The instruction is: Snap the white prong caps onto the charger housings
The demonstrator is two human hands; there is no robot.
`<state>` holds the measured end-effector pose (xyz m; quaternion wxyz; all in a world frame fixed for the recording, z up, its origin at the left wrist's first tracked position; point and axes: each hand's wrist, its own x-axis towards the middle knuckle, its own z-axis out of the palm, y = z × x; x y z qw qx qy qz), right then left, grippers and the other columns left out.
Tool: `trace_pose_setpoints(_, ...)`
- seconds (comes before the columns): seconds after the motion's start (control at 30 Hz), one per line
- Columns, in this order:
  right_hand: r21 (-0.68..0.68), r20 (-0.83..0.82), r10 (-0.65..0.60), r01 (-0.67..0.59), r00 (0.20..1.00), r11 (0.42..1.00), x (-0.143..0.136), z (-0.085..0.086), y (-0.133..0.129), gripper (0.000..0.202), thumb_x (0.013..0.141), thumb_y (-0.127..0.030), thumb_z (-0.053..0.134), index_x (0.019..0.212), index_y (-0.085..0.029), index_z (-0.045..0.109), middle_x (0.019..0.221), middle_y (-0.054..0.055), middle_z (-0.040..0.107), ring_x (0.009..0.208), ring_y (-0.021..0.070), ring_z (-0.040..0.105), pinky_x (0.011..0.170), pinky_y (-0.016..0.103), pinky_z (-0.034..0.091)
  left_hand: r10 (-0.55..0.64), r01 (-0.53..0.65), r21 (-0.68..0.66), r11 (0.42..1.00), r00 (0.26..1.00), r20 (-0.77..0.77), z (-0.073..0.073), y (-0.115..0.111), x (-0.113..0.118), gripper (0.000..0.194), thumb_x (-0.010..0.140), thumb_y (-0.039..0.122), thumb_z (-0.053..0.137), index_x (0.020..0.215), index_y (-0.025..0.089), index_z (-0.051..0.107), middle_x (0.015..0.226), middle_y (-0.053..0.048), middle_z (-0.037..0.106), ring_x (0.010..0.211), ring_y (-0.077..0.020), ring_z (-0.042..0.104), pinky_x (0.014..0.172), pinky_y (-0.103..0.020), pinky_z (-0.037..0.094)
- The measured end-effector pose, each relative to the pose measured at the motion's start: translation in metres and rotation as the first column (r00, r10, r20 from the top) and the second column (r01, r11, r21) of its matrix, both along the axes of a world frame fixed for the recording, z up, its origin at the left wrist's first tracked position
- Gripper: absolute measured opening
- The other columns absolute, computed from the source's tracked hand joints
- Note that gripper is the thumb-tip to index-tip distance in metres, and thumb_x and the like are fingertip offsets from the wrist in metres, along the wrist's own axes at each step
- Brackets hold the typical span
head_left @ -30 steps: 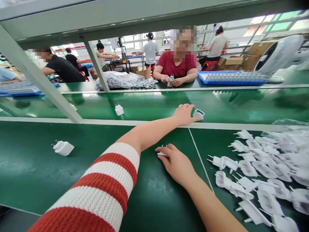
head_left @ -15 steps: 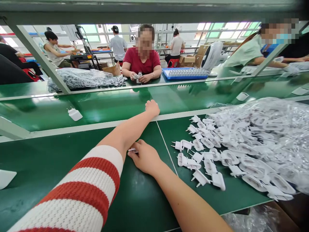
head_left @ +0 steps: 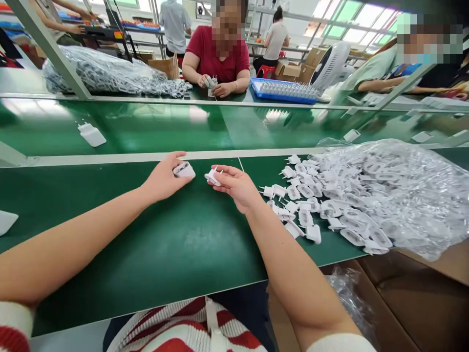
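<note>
My left hand (head_left: 163,177) is closed on a white charger housing (head_left: 184,169), its dark open end turned toward the fingers. Just to the right, my right hand (head_left: 238,187) pinches a white plug cover (head_left: 213,177) with two pins. The two parts face each other above the green table (head_left: 176,259), a small gap apart. Close to my right wrist lies a loose pile of similar white plug covers (head_left: 306,190), spilling from a clear plastic bag (head_left: 421,186).
Beyond a pale rail (head_left: 128,157) runs a green conveyor belt (head_left: 164,127) carrying a white charger (head_left: 91,134) and other white pieces. Across it a person in red (head_left: 220,58) handles small parts beside a blue tray (head_left: 286,93). Another white piece (head_left: 7,221) lies at far left.
My left hand has drawn back from the belt and now holds a charger housing. My right hand has lifted the plug cover into view beside it. The camera has tilted down.
</note>
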<state>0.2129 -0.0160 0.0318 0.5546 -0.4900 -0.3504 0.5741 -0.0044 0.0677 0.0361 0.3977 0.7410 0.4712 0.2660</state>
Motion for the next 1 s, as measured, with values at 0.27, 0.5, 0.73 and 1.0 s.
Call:
trace_pose_setpoints(0.27,0.156,0.174,-0.039,0.011,0.984,0.988,-0.006,0.004,-0.01,0.044,0.066,-0.049,0.097,0.093,-0.023,0.075,0.1,0.0,0.079,0.062,0.0068,0.057,0.055,0.023,0.044,-0.186,0.181,0.083,0.98,0.981,0.047,-0.034,-0.061,-0.012,0.075,0.087,0.047,0.076,0.153,0.027,0.046,0.141,-0.009,0.069,0.128,-0.0301,0.065,0.112,-0.048,0.053)
trace_pose_setpoints(0.5,0.301,0.209,-0.026,-0.039,0.978,0.953,-0.014,0.004,-0.015,0.043,0.08,-0.055,0.089,0.101,-0.026,0.065,0.103,0.001,0.077,0.078,0.013,0.067,0.077,0.03,0.06,-0.197,0.196,0.059,0.979,0.98,0.02,-0.029,-0.059,-0.012,0.036,0.089,0.053,0.074,0.113,0.026,0.073,0.11,-0.006,0.074,0.103,-0.029,0.068,0.094,-0.046,0.057)
trace_pose_setpoints(0.73,0.52,0.528,-0.184,-0.144,0.829,0.842,-0.015,0.001,-0.023,0.035,0.09,-0.033,0.086,0.117,-0.027,0.066,0.113,0.001,0.073,0.088,0.0137,0.066,0.086,0.032,0.059,-0.254,0.249,0.104,0.963,0.966,0.04,-0.031,-0.057,-0.01,0.045,0.084,0.053,0.08,0.116,0.021,0.074,0.12,-0.009,0.075,0.116,-0.0317,0.065,0.099,-0.047,0.054)
trace_pose_setpoints(1.0,0.539,0.758,-0.292,-0.307,0.583,0.785,-0.024,0.0,-0.033,0.017,0.095,-0.034,0.082,0.109,-0.027,0.076,0.104,0.001,0.081,0.092,0.0191,0.074,0.086,0.036,0.063,-0.274,0.267,0.142,0.953,0.961,0.031,-0.033,-0.054,-0.009,0.032,0.086,0.048,0.075,0.099,0.019,0.075,0.108,-0.007,0.077,0.11,-0.0304,0.066,0.089,-0.042,0.052)
